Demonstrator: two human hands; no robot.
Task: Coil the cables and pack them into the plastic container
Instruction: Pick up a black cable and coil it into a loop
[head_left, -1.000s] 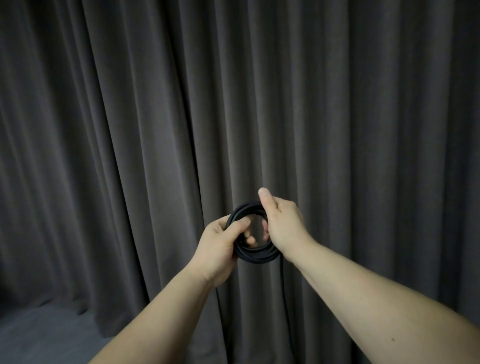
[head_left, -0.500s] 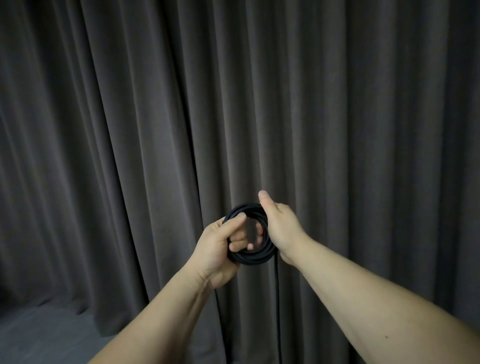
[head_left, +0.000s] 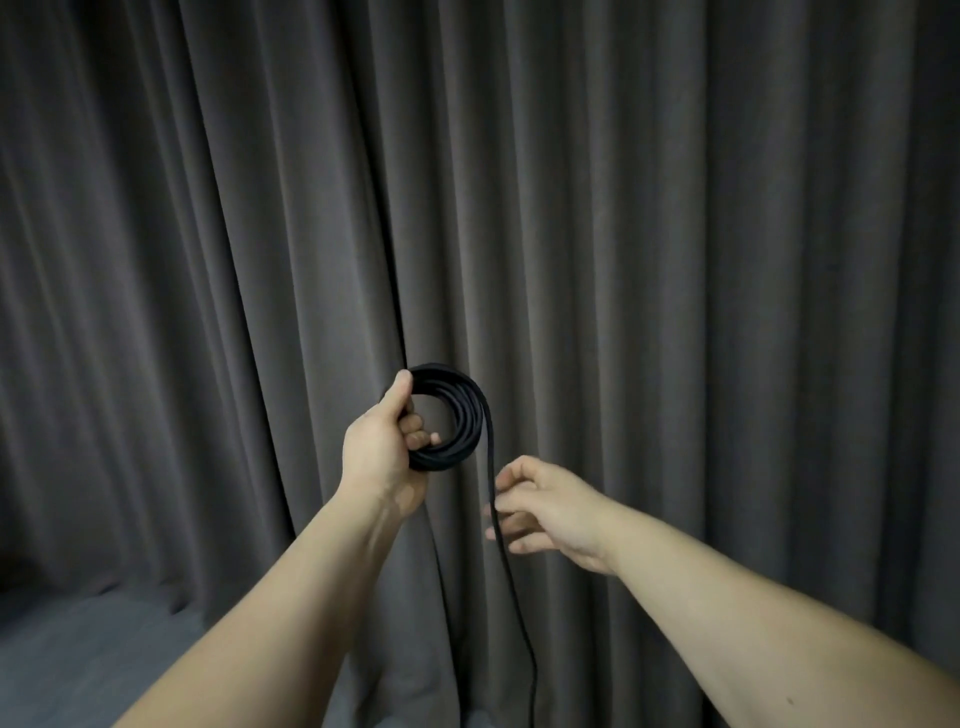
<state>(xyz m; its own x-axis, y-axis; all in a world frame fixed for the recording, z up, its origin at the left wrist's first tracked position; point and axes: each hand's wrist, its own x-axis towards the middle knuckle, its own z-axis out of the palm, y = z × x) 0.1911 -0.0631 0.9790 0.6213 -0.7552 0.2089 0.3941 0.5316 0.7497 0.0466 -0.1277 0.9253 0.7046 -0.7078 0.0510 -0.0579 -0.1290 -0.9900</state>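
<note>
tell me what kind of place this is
Hard to say; likely an indoor room or studio. A dark pleated curtain fills the background down to a grey floor. No furniture shows, only hands coiling a black cable.
</note>
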